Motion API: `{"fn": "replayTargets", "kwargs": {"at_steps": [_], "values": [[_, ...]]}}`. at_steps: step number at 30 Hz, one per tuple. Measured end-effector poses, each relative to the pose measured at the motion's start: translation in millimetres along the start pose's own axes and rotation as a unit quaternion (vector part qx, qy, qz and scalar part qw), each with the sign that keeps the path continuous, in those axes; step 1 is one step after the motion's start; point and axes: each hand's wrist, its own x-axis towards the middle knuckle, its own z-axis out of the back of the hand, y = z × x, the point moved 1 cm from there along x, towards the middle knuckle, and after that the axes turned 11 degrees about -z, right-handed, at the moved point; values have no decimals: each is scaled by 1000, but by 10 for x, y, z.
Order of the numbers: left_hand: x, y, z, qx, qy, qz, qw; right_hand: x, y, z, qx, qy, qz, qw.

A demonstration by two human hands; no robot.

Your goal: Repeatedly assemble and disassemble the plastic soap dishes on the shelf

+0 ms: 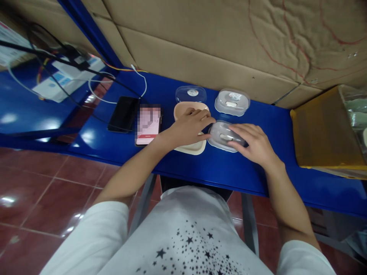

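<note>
A small plastic case with a clear lid (218, 139) lies on the blue table in front of me. My right hand (254, 143) grips its right end between thumb and fingers. At its left end, the thumb and forefinger of my left hand (190, 126) close on the edge, while the other fingers arch over a peach tray (180, 109). A cream tray (195, 149) lies partly hidden beneath my left hand. Behind stand another clear-lidded case (232, 105) and a loose clear lid (183, 93), each with a round white sticker.
Left on the table (172, 162) lie a lit phone (147, 126) and a black phone (123, 114) with cables behind. A cardboard box (321, 130) holding wrapped items stands at the right. Brown cardboard (200, 53) lines the back.
</note>
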Motion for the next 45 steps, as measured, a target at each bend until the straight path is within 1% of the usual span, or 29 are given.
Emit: {"fn": "replayTargets", "kwargs": {"at_steps": [3,6,8,10,12,14,17,19,25,30,33,36,39,42,45], "values": [[22,-64,18,-10,-27,-22,999,17,-40,30,14,-22,-15,1000],[35,-143,37,-13,-56,-50,997,43,-95,49,28,-31,-34,999],[46,-210,33,-1,-60,-73,996,66,-134,53,39,-37,-46,997],[61,-296,8,13,-34,-112,993,96,-171,46,51,-40,-55,996],[75,-398,-29,25,9,-151,988,134,-201,27,61,-38,-58,996],[84,-508,-62,28,37,-173,984,174,-224,-3,60,-37,-57,996],[80,-649,-86,10,48,-197,979,225,-253,-68,52,-38,-47,997],[71,-704,-91,-7,46,-212,976,249,-280,-124,53,-37,-40,997],[71,-720,-118,-15,31,-223,974,280,-372,-252,60,-31,-43,997],[83,-725,-167,9,24,-208,978,291,-377,-242,70,-5,-48,996],[80,-713,-173,-1,32,-207,978,296,-372,-235,71,18,-57,996],[75,-692,-130,-21,44,-210,977,292,-373,-234,76,24,-57,995],[72,-676,-51,-43,36,-207,977,266,-374,-205,82,26,-55,995],[73,-670,14,-56,32,-201,978,215,-368,-131,99,41,-43,993],[76,-676,38,-58,33,-196,978,159,-371,-51,103,49,-38,993]]}}
